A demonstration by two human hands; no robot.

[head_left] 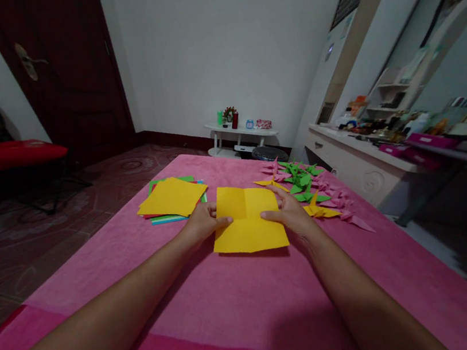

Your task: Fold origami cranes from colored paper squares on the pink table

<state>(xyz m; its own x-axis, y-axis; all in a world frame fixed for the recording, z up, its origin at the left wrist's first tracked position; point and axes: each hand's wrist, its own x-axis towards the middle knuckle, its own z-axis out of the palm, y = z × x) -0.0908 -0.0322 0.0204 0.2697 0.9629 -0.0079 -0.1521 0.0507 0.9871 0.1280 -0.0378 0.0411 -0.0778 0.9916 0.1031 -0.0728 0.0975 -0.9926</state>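
Observation:
A sheet of yellow origami paper (249,231), with creases crossing near its middle, is held unfolded just above the pink cloth. My left hand (204,222) grips its left side, thumb on top and fingers underneath. On the opposite side my right hand (290,213) pinches the paper the same way, its thumb pointing inward. To the left lies a stack of coloured paper (172,197), yellow on top with green, red and blue edges showing. Folded paper cranes (299,177) in green, pink and yellow crowd together to the right, with a yellow crane (319,209) close to my right hand.
The pink cloth (190,302) covers the surface under my hands. Beyond it stands a small white table (240,129) with several items. A cluttered dressing table (348,159) is at the right; a chair with red fabric (9,155) and a dark door (66,71) are at the left.

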